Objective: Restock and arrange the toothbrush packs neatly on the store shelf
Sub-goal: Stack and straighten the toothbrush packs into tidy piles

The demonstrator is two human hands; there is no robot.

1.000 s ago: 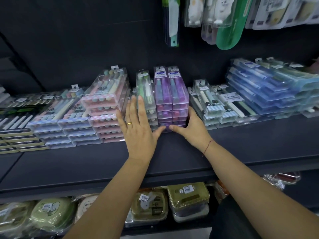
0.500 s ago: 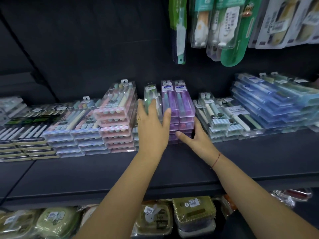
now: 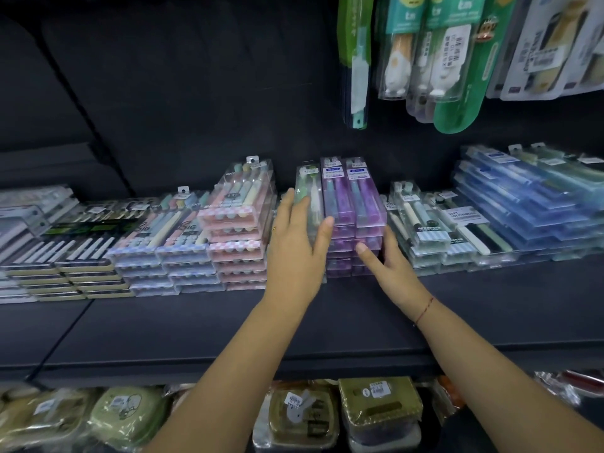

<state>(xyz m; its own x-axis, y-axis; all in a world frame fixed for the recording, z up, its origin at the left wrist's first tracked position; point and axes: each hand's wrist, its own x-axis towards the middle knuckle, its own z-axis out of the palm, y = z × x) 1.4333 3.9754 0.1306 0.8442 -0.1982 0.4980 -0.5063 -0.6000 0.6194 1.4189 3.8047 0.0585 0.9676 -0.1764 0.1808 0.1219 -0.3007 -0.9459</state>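
Dark store shelf point(image 3: 228, 322) with a black back wall, with flat stacks of toothbrush packs in a row along it: pink stack point(image 3: 238, 223) left of centre, green pack stack point(image 3: 305, 188), purple stack point(image 3: 353, 204), striped white packs point(image 3: 421, 223), blue packs point(image 3: 523, 197) far right. More carded brushes point(image 3: 441, 53) hang above, and boxed goods point(image 3: 376, 410) sit on the shelf below. Change since a second ago: both hands were low at the front foot of the green and purple stacks, thumbs almost meeting. Now the left hand point(image 3: 294, 253) is up higher, fingers straight and laid over the top green pack, thumb against the front of the purple stack; it presses and does not clasp. The right hand point(image 3: 389, 269) has slid round to the purple stack's right side, into the gap beside the striped white packs, thumb across the stack front, fingers flat along the side and partly hidden. No pack is lifted, and both palms are released and flat. Reading: the front edges are squared, and the step is now squeezing the green and purple stacks together sideways and steadying their tops. The purple stack looks upright and flush. The green one is mostly covered by the left hand, so its alignment cannot be told.
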